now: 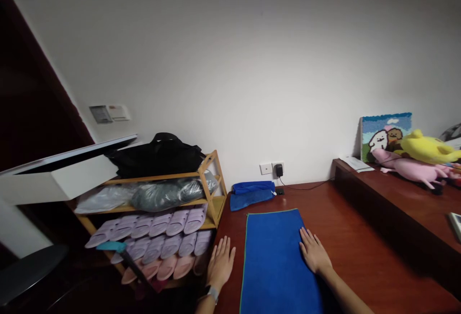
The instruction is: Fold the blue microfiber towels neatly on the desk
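Observation:
A blue cloth with a green-stitched edge lies flat on the reddish-brown wooden tabletop, its near end running out of view. My left hand, with a watch on the wrist, rests palm down on the wood just left of the cloth, fingers stretched out and apart from it. On the cloth's right edge lies my right hand, also palm down with straight fingers, its fingertips touching the fabric. Neither hand holds anything. Folded blue cloths lie at the back of the table by the wall.
A wooden rack with several slippers, plastic-wrapped items and a black bag stands to the left. A plugged-in black adapter trails a cable along the back. On the raised right surface are plush toys and a picture.

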Demonstrator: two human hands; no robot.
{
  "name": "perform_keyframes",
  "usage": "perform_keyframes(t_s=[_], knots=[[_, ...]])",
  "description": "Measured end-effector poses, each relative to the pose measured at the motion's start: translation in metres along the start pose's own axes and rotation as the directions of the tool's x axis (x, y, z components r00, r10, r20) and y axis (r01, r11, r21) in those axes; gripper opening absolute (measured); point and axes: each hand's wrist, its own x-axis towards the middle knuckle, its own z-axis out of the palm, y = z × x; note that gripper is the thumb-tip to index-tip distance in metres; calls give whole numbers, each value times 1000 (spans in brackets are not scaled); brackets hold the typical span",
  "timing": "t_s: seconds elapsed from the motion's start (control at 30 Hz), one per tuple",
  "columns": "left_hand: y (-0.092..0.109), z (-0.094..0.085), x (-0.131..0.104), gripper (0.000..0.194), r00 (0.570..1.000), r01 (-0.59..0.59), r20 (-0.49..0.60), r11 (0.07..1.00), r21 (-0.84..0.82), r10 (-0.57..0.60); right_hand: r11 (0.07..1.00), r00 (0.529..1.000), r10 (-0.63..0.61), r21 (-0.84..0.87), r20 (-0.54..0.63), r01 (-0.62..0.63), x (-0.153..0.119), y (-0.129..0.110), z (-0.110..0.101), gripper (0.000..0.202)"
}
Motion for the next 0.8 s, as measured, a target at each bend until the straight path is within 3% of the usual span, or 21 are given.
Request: perform_keyframes(t_s=[0.17, 0.37, 0.53, 0.67, 0.8], knots=[[-25, 3, 8, 64, 999, 31, -17, 1000, -5, -31, 999, 1000, 1, -32, -6, -1, 0, 0, 0, 71], [-20, 2, 4, 62, 998, 35, -56, 998, -48, -38, 995, 1000, 5, -100, 11, -4, -3, 0, -2, 70], [-18, -2, 2, 59, 997, 41, -59, 998, -52, -45, 970, 994, 107, -218, 2, -104, -10, 10, -4, 68], [-17, -4, 0, 60, 998, 56, -38, 997, -61, -58, 927, 970, 240, -289, -38, -241, -26, 41, -8, 70], [-15, -4, 0, 60, 997, 61, -49, 996, -67, -64, 855, 903, 420, -293, -93, -428, -54, 95, -11, 72]])
